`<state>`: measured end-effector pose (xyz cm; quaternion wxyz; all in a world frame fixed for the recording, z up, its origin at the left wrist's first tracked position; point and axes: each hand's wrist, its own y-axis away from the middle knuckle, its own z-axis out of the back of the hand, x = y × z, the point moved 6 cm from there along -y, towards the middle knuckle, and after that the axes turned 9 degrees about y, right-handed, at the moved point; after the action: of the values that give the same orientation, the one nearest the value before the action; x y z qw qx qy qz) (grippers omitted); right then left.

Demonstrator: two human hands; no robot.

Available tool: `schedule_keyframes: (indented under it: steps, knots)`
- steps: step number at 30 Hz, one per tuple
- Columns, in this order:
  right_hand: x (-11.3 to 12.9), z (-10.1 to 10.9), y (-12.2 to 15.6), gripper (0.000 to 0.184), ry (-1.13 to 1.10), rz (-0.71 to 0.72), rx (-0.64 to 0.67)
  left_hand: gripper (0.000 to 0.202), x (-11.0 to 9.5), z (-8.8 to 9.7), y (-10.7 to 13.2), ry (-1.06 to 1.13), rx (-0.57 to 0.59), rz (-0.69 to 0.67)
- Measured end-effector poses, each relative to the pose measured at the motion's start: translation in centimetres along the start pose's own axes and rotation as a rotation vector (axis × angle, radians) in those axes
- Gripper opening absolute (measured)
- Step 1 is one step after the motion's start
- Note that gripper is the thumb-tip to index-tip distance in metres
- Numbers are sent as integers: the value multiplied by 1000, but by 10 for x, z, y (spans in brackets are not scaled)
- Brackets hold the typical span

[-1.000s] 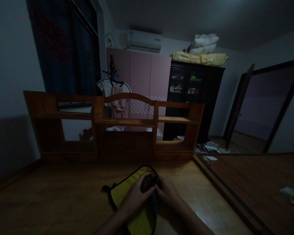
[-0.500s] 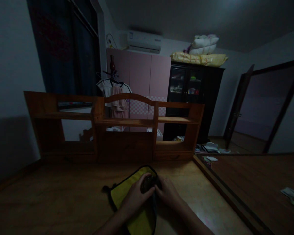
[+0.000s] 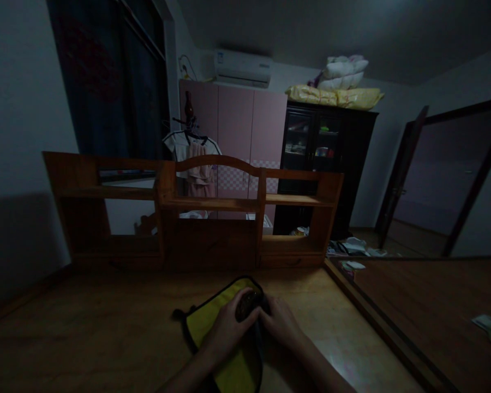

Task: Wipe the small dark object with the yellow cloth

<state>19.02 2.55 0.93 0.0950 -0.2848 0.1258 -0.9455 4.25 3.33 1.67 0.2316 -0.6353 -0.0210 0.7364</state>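
A dark, rounded object with a slight shine (image 3: 247, 305) is gripped in my left hand (image 3: 231, 322), thumb across its near side. Dim light hides what kind of object it is. My right hand (image 3: 280, 319) is closed at the object's right side, its fingertips on a dark fold of cloth pressed against it. Beneath both hands lies a yellow cloth (image 3: 204, 322) with black edging and a small loop at its left corner. Its right side is folded up, showing a greyish underside below the hands.
The cloth lies on a light wooden tabletop (image 3: 106, 327). Behind it stands a wooden shelf unit (image 3: 213, 204) with open compartments and drawers. A raised wooden edge (image 3: 364, 305) runs along the right, with the brown floor (image 3: 425, 295) beyond.
Both hands stay around the dark object with barely any shift. The whole view has drifted a few pixels; the cloth keeps its place.
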Motion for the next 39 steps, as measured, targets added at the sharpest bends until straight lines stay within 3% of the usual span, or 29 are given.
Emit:
schedule_keyframes:
  steps: [9,18,39]
  knots:
    - [3,-1,-2,25,-46,47,-10,53,4,1,-1,-6,-15,22]
    - [7,3,0,29,-24,-15,22,52,6,0,-2,-24,5,15]
    - [-10,-13,-3,33,-23,111,-17,51,-1,1,1,-149,4,-21]
